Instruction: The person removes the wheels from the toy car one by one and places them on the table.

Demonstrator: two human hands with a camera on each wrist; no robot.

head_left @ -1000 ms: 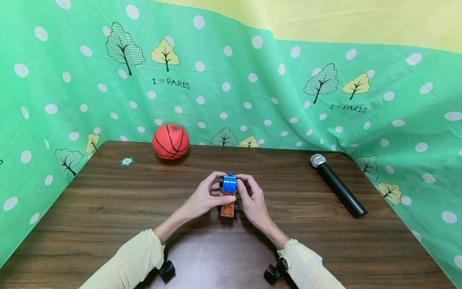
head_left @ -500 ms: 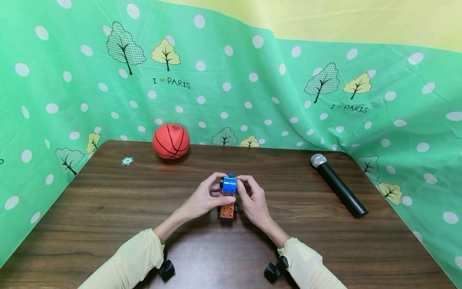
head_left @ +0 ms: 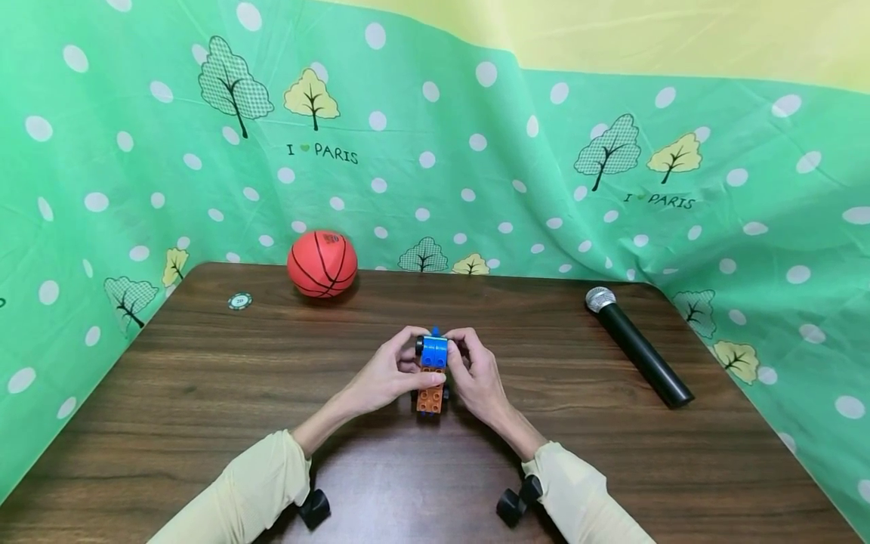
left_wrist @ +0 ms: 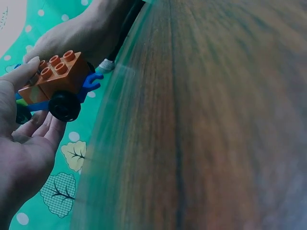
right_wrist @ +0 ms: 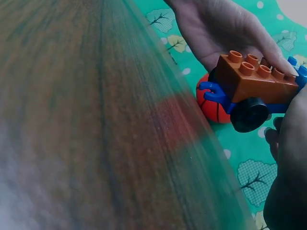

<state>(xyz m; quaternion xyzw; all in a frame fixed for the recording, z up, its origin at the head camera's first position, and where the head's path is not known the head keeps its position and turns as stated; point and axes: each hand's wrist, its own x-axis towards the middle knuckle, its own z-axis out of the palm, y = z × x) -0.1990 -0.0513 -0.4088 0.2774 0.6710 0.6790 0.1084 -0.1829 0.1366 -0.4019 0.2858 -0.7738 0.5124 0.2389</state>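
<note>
Both hands hold a toy block car (head_left: 431, 399) near the middle of the table. It has orange studded bricks, a blue curved brick (head_left: 435, 350) at the far end, a blue base and black wheels (right_wrist: 249, 115). My left hand (head_left: 382, 378) grips it from the left, its thumb lying across the orange bricks. On the other side my right hand (head_left: 477, 378) pinches the blue end, with the thumb against its side. A blue hook-like coupling (left_wrist: 91, 82) sticks out at the near end in the left wrist view. The right fingertips are partly hidden behind the car.
On the brown wooden table (head_left: 204, 423) a red basketball (head_left: 322, 264) stands at the back left. A poker chip (head_left: 240, 301) lies left of it. Toward the right edge rests a black microphone (head_left: 639, 347) with a silver head. A green dotted cloth (head_left: 421, 136) hangs behind.
The hands and the toy car stay almost in place. The whole head view has shifted slightly, and both hands keep their hold on the car.
</note>
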